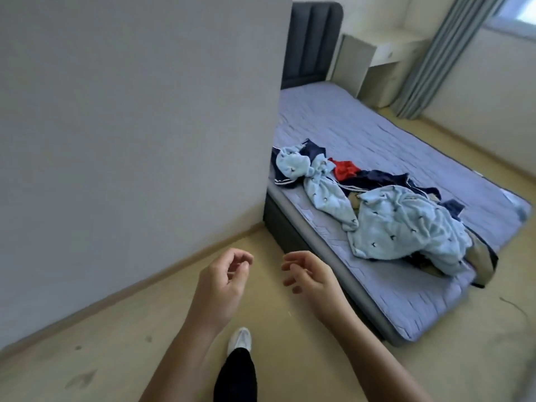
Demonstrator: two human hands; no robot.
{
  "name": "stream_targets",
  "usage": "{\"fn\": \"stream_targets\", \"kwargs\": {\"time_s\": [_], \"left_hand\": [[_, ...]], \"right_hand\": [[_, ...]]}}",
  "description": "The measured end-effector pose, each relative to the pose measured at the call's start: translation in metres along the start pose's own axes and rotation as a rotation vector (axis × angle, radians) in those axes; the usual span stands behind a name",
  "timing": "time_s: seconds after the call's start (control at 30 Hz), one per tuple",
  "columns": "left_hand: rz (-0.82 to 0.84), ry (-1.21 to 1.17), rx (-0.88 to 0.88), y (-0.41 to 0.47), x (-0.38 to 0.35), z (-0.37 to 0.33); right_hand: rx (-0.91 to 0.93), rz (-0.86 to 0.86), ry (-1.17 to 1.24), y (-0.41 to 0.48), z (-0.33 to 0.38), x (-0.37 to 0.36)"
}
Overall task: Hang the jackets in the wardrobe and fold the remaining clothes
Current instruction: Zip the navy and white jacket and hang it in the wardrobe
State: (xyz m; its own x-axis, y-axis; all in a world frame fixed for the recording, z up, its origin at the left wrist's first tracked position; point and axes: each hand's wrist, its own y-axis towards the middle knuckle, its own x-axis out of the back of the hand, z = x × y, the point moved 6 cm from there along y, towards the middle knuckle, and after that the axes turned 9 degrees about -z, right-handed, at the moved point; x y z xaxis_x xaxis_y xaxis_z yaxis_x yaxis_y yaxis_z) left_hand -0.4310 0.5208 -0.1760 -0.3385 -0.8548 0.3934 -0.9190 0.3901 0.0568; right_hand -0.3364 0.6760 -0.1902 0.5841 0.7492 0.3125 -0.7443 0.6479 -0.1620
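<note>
Fingers (293, 261) curl loosely, empty, on your left hand (223, 282) and right hand (314, 282); the clothes pile (400, 224) lies forward-right on the bed (362, 123), nearer the right.

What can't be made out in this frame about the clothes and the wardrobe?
- Head view: the pale panel hides part of the bed; whether it is the wardrobe is unclear.
- Head view: the light-blue garment covers much of the clothes pile; count and jackets untellable.
- Head view: the tan item is mostly buried.
</note>
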Motion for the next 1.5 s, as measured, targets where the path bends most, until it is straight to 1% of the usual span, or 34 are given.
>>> {"fn": "stream_targets", "kwargs": {"time_s": [0.1,0.2,0.37,0.5,0.67,0.77,0.9,0.97,1.03,1.13,1.23,1.33,1.4,1.5], "left_hand": [[0.147,-0.042,-0.008,0.062,-0.056,-0.007],[0.289,-0.020,-0.048,0.130,-0.107,-0.022],[0.477,0.040,-0.146,0.221,-0.191,-0.062],[0.579,0.064,-0.162,0.258,-0.263,-0.076],[0.639,0.096,-0.088,0.291,-0.364,-0.069],[0.643,0.127,-0.049,0.316,-0.426,-0.068],[0.664,0.190,-0.032,0.358,-0.507,-0.070],[0.663,0.225,-0.034,0.380,-0.545,-0.063],[0.683,0.282,-0.037,0.400,-0.581,-0.044],[0.746,0.399,-0.030,0.428,-0.637,0.006],[0.801,0.517,0.032,0.456,-0.688,0.074],[0.831,0.601,0.087,0.486,-0.736,0.141],[0.845,0.640,0.077,0.503,-0.765,0.174],[0.896,0.701,-0.003,0.520,-0.798,0.208]], "right_hand": [[-0.066,-0.133,0.045,0.053,-0.006,0.037],[-0.138,-0.274,0.102,0.105,-0.005,0.074],[-0.172,-0.435,0.156,0.172,-0.013,0.134],[-0.228,-0.576,0.201,0.200,-0.049,0.184],[-0.343,-0.651,0.268,0.247,-0.111,0.246],[-0.403,-0.627,0.293,0.297,-0.141,0.287],[-0.448,-0.583,0.258,0.375,-0.174,0.335],[-0.485,-0.557,0.215,0.413,-0.198,0.351],[-0.522,-0.515,0.119,0.449,-0.232,0.357],[-0.585,-0.415,-0.060,0.492,-0.296,0.356],[-0.634,-0.318,-0.259,0.527,-0.366,0.353],[-0.663,-0.262,-0.451,0.556,-0.431,0.348],[-0.684,-0.232,-0.523,0.575,-0.465,0.339],[-0.698,-0.227,-0.598,0.601,-0.499,0.324]]}}
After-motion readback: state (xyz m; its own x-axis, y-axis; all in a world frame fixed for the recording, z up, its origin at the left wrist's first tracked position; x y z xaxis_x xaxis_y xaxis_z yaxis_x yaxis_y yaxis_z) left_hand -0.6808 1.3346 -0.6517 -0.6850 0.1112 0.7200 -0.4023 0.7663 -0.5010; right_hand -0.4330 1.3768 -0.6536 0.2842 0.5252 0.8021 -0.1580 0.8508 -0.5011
